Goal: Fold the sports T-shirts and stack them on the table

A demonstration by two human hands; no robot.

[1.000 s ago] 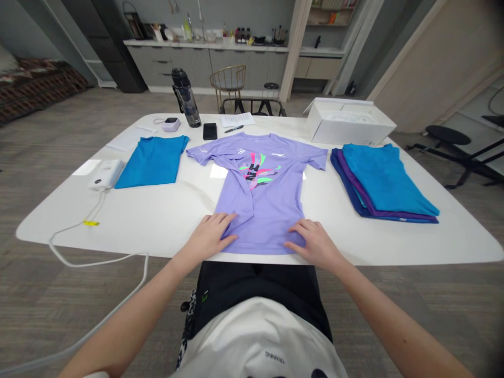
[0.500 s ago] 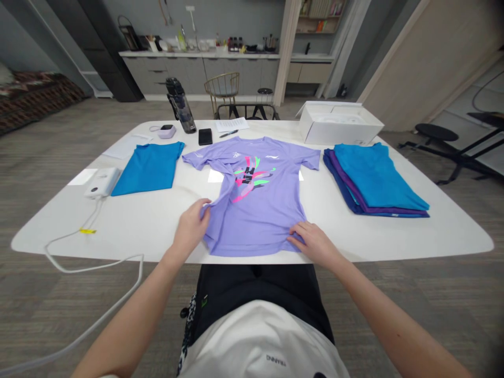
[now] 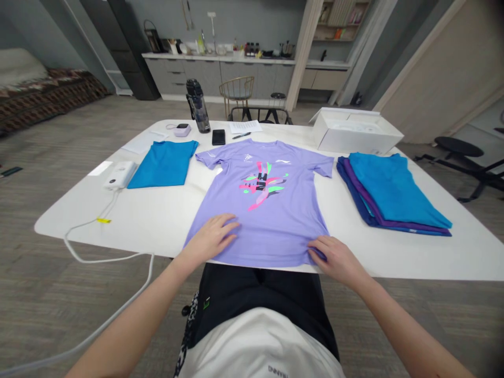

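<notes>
My left hand (image 3: 210, 237) lies flat, fingers loosely apart, on the lower left of the lavender T-shirt (image 3: 271, 228), spread front up on the white table (image 3: 157, 226); my right hand (image 3: 336, 257) pinches its lower right edge. I can't make out the black characters (image 3: 261, 182) in its pink-and-green print (image 3: 260, 199), nor the small white chest logos (image 3: 248, 157).

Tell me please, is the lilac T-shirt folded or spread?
Spread: the lilac T-shirt lies mostly flat on the table, both sleeves out to the sides and the colourful print uncovered.
</notes>
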